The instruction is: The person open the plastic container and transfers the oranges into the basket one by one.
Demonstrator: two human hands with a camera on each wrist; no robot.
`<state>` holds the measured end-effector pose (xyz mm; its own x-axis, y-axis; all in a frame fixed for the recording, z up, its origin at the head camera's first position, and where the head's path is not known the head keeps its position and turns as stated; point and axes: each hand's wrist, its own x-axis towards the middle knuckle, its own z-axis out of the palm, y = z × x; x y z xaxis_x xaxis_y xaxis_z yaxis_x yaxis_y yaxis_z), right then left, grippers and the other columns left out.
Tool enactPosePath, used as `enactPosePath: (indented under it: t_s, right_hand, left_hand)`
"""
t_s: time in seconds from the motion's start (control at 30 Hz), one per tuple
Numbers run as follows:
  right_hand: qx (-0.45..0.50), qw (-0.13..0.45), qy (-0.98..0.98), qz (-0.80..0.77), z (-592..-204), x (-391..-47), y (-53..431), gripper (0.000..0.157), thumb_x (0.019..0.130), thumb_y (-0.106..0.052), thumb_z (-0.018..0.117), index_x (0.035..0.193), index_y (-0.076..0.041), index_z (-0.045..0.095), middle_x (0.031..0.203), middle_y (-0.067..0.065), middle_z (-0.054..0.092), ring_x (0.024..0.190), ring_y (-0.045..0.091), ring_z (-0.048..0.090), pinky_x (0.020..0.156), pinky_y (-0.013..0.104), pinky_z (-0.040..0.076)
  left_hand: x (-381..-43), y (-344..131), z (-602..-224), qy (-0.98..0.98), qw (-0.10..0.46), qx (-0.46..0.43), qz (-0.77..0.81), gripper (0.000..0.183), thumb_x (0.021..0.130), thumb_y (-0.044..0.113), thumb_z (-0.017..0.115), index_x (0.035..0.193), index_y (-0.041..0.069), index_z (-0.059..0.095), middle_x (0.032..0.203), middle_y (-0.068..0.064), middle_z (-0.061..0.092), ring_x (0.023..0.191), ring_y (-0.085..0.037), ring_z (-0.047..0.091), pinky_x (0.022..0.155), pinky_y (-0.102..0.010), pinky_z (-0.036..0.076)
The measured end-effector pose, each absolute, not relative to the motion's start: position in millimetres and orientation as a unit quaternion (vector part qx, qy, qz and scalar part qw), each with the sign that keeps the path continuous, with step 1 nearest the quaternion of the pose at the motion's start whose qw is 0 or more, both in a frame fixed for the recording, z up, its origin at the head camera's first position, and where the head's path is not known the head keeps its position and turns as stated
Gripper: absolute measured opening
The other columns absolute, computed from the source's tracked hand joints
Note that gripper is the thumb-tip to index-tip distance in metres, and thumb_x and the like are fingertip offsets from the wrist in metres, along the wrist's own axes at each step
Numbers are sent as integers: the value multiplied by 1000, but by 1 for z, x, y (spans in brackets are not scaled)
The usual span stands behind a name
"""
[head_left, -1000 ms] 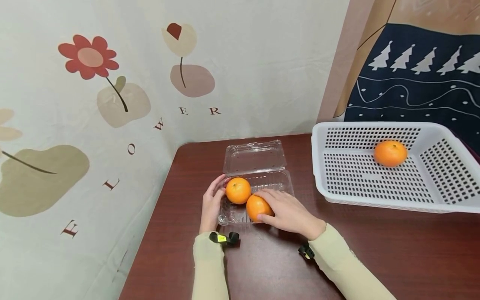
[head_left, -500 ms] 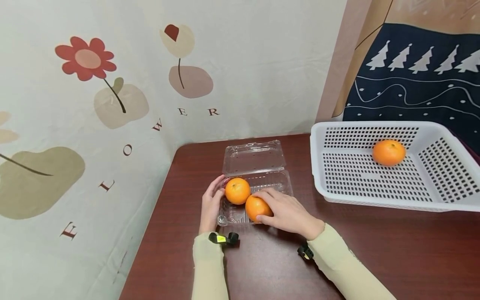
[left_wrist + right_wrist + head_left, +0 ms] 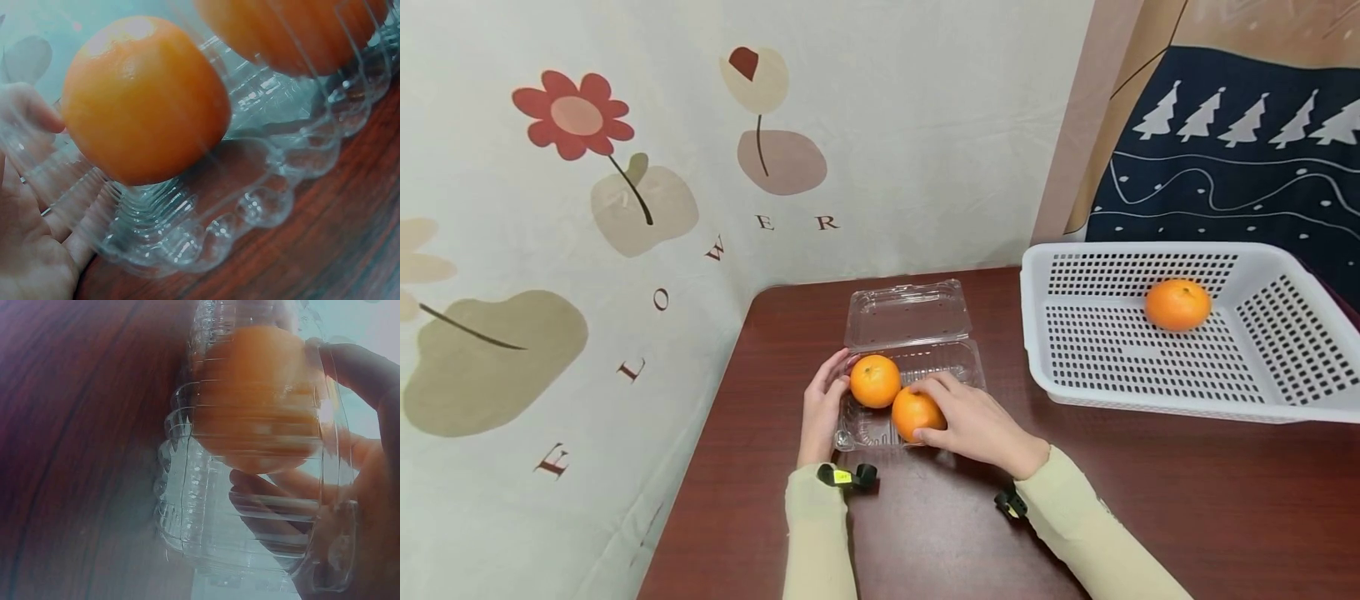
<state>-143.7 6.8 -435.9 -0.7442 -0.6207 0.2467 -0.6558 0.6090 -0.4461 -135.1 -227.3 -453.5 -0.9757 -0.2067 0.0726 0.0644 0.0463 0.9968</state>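
A clear plastic clamshell container (image 3: pixel 872 433) sits on the table with its lid (image 3: pixel 910 317) folded back, away from the person. Inside, at the left, lies one orange (image 3: pixel 876 382). A second orange (image 3: pixel 916 416) sits at the front middle, touching or almost touching the first. My right hand (image 3: pixel 973 421) grips this second orange from the right, with thumb in front and fingers behind; the right wrist view shows the fingers (image 3: pixel 269 500) through the container wall. My left hand (image 3: pixel 823 412) holds the container's left side, thumb over the rim beside the first orange (image 3: pixel 147 103).
A white perforated plastic basket (image 3: pixel 1105 400) stands to the right, with one more orange (image 3: pixel 1177 305) in it. The dark red wooden table (image 3: pixel 940 533) meets a flower-printed curtain (image 3: pixel 925 167) at the back and left. A navy tree-patterned cloth (image 3: pixel 1232 183) hangs behind the basket.
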Motion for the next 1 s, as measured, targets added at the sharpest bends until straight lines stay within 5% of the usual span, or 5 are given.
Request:
enactPosePath:
  t_s: [0.47,0.8,1.0]
  right_hand:
    - [345,17,-897,274,-435,-145,7,53,67,-50,69,108,-25,46,99,-10,51,85,7,50,72,27,45]
    - [328,11,-906,268,-434,-146,6,54,64,-52,69,104,-26,44,96,-9,46,64,10,50,56,23,42]
    - [331,25,-903,272,-433,-146,6,53,63,-50,70,102,-25,45,96,-10,45,69,9,49,57,24,42]
  left_hand:
    - [-136,-226,-452,-713,97,47,-693,39,91,1,41,129,7,46,124,-11,52,116,-17,47,96,-27,36]
    - [-135,-225,-450,-719,97,56,-685,39,91,3,41,129,9,47,122,-6,54,114,-13,48,97,-29,35]
    - [-136,-225,-451,-721,93,60,-684,39,91,4,41,130,9,46,123,-6,54,114,-13,47,98,-31,34]
